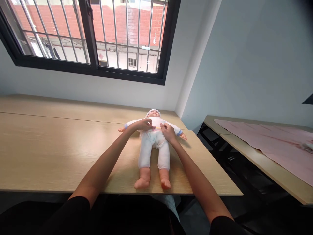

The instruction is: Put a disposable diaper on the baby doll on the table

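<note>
A baby doll (144, 153) in white clothes with blue cuffs and a light cap lies on its back on the wooden table (61, 150), its bare feet toward me near the front edge. Around its hips is a white diaper (154, 138) with a coloured band at the waist. My left hand (144, 124) is at the left side of the waist, its fingers curled together at the band. On the right side, my right hand (167, 131) pinches at the waist with thumb and fingers. What either hand grips is too small to make out.
To the right stands a second table (259, 153) with a pink cloth (266, 140) over it, past a dark gap. A wall and a barred window (129, 76) rise behind the doll.
</note>
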`<control>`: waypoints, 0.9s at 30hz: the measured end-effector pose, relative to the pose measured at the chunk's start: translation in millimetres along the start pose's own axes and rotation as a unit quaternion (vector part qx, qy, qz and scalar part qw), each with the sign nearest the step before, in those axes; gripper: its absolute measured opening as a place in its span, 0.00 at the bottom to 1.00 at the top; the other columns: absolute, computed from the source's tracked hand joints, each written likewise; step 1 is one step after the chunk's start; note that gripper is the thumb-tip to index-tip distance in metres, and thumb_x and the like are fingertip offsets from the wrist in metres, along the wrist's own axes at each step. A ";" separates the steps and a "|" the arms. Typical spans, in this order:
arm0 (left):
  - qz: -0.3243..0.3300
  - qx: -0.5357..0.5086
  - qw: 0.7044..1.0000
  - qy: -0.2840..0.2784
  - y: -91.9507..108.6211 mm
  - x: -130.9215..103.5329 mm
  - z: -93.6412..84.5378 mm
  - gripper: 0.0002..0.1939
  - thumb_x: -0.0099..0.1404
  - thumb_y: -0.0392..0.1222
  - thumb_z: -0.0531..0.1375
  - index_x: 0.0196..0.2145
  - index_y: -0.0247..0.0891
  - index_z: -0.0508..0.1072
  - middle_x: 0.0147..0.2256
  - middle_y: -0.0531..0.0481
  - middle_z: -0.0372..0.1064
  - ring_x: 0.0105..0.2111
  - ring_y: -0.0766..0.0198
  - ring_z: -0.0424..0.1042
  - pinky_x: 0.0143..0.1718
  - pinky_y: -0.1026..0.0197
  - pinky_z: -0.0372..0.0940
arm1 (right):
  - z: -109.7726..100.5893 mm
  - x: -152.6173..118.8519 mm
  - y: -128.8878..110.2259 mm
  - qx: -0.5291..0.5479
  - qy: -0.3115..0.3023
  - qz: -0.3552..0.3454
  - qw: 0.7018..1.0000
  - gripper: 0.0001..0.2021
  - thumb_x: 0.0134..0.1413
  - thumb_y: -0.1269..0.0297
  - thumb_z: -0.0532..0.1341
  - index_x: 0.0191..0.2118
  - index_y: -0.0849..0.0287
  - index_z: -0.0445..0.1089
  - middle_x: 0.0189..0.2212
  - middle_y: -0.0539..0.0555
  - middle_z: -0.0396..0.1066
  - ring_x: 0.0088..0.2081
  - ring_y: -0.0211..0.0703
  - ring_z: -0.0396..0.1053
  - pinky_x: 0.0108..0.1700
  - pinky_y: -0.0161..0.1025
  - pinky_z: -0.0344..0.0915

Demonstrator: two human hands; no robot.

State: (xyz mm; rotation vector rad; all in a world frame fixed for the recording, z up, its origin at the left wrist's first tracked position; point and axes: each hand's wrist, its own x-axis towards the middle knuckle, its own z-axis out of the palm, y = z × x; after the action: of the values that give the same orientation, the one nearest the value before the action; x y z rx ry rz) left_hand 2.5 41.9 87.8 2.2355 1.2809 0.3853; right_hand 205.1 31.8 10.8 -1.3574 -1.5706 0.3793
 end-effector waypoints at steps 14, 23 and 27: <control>0.029 0.022 0.993 -0.111 -17.7 -16.3 -30.5 0.18 0.55 0.56 0.63 0.24 0.39 0.67 0.25 0.54 0.57 0.27 0.66 0.53 0.30 0.61 0.45 | -7.1 5.5 19.6 -0.007 0.001 0.046 0.999 0.31 0.59 0.40 0.50 0.12 0.54 0.51 0.11 0.50 0.57 0.18 0.38 0.55 0.29 0.38 0.54; 0.035 -0.078 0.985 -0.147 -27.0 -12.3 -25.9 0.20 0.56 0.57 0.66 0.27 0.39 0.67 0.24 0.55 0.49 0.23 0.69 0.47 0.25 0.62 0.42 | -3.3 8.7 26.6 -0.005 -0.001 0.076 0.997 0.32 0.61 0.39 0.49 0.13 0.54 0.52 0.11 0.50 0.58 0.19 0.39 0.56 0.29 0.38 0.54; 0.004 -0.099 0.982 -0.160 -20.6 -16.3 -26.0 0.21 0.55 0.59 0.67 0.28 0.38 0.67 0.23 0.56 0.49 0.21 0.70 0.46 0.23 0.60 0.40 | -7.3 6.5 21.2 0.012 -0.014 0.080 0.997 0.29 0.61 0.39 0.51 0.17 0.55 0.54 0.15 0.49 0.60 0.21 0.39 0.56 0.30 0.37 0.54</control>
State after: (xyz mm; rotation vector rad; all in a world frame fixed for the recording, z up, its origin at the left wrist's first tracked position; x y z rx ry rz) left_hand -33.1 44.2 97.6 2.0346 1.0182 0.1390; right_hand 223.9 41.8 1.2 -1.4688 -1.4794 0.5160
